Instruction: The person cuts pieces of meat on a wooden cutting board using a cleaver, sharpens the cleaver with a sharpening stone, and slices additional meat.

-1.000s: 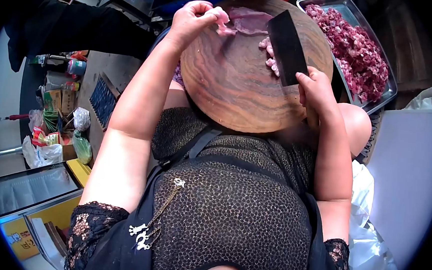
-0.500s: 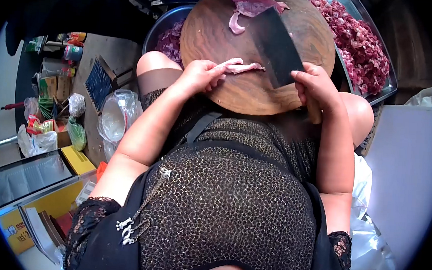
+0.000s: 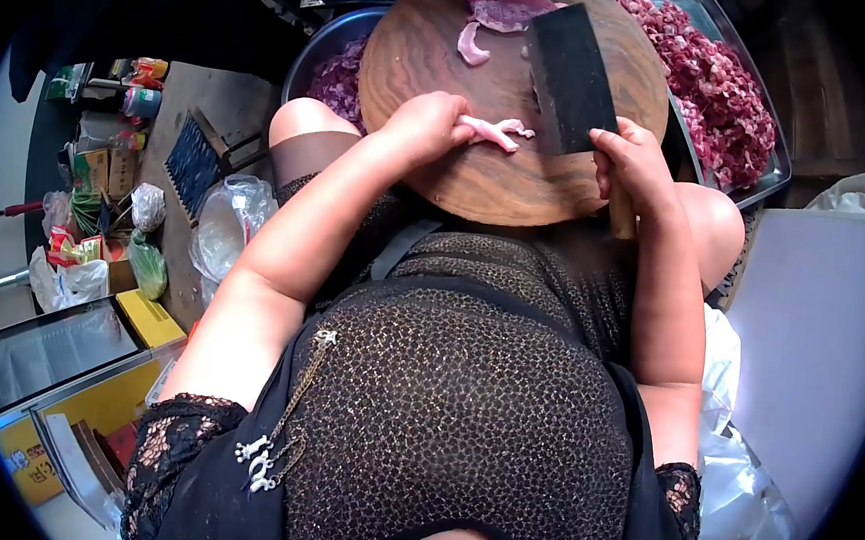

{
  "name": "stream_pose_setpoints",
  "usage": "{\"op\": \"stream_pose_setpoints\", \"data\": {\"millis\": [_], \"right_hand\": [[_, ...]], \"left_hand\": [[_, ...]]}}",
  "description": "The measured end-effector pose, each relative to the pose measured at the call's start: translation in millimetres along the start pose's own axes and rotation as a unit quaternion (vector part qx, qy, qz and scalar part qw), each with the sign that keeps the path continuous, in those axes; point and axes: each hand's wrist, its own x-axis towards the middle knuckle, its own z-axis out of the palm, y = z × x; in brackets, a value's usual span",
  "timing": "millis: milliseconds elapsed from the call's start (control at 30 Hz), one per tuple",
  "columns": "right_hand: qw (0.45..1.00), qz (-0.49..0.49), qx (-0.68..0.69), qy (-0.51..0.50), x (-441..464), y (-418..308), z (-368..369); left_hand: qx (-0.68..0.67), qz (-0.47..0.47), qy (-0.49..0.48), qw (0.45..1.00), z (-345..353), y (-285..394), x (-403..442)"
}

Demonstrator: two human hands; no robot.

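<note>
A round wooden chopping board (image 3: 498, 189) lies across my knees. My left hand (image 3: 428, 127) is closed on one end of a pale pink strip of meat (image 3: 493, 132), whose free end points right over the board. My right hand (image 3: 634, 164) grips the wooden handle of a cleaver (image 3: 573, 79). Its broad dark blade is over the right part of the board, just right of the strip. A larger flat piece of meat (image 3: 508, 6) lies at the far side, with a short curved piece (image 3: 472, 45) hanging toward me.
Chopped red meat (image 3: 711, 94) fills a metal tray (image 3: 782, 172) at the right. A metal basin (image 3: 302, 72) of more meat is partly under the board's left side. Left of me stand a plastic-lined bucket (image 3: 225, 230), bagged goods and a yellow box (image 3: 152, 319).
My left hand has moved right and slightly away from me with the strip, which now shows a forked end. The cleaver has shifted slightly up and right.
</note>
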Motion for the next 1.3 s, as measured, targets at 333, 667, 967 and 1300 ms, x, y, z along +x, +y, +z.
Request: {"op": "stream_pose_setpoints", "data": {"millis": [333, 667, 967, 1300], "right_hand": [[1.000, 0.004, -0.006, -0.019, 2.9, -1.2, -1.1], [0.978, 0.050, -0.145, -0.139, 3.1, -4.1, 14.4], [0.993, 0.067, -0.099, -0.025, -3.5, -0.8, 0.7], [0.999, -0.028, -0.007, 0.020, 20.5, -9.6, -2.4]], "left_hand": [[-0.313, -0.209, -0.063, 0.924, 7.5, 0.4, -13.6], [0.050, -0.144, -0.118, 0.981, 0.0, 8.4, -20.8], [0.212, -0.101, -0.113, 0.965, -34.5, 36.8, -36.0], [0.144, 0.310, 0.278, 0.898, -16.8, -39.5, 100.1]]}}
